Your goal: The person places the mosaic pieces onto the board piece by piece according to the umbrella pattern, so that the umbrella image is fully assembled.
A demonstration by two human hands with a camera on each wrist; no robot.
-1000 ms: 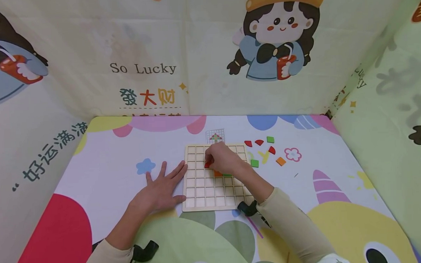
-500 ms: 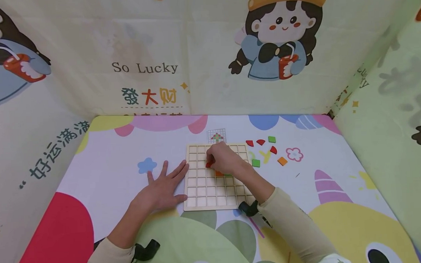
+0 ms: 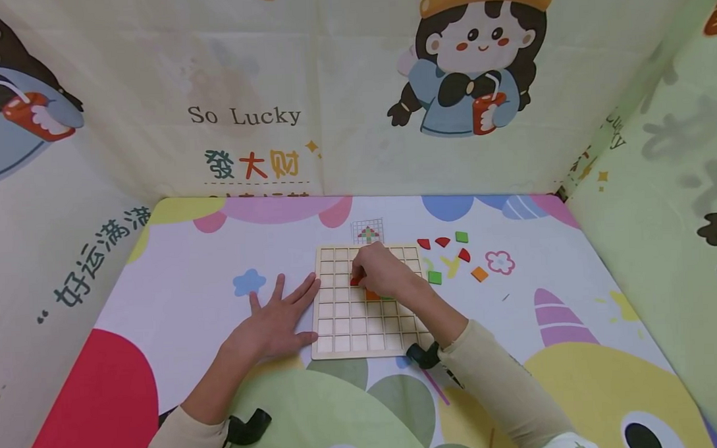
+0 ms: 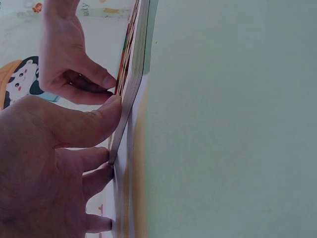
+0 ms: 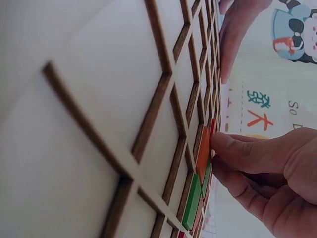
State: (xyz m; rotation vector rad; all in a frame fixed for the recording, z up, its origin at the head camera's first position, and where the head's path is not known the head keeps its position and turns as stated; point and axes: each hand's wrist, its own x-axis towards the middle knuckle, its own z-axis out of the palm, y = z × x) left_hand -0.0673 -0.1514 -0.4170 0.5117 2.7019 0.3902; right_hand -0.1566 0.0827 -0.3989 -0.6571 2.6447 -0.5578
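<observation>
A wooden grid board [image 3: 334,310] lies on the patterned tabletop. My left hand [image 3: 277,324] is spread flat beside it, with fingertips and thumb touching the board's left edge. Over the upper middle cells, my right hand [image 3: 380,271] pinches a small red piece [image 3: 355,281] between thumb and fingers, down at the grid. In the right wrist view, an orange square piece [image 5: 202,151] and a green square piece [image 5: 192,201] sit in cells close to those fingertips. The right hand hides part of the board and perhaps other pieces in the head view.
Right of the board lie loose red quarter-round pieces [image 3: 443,242], green squares [image 3: 435,277] and an orange square [image 3: 479,274]. Behind the board is a small printed grid pattern [image 3: 367,231]. Printed cloth walls [image 3: 356,151] enclose the table.
</observation>
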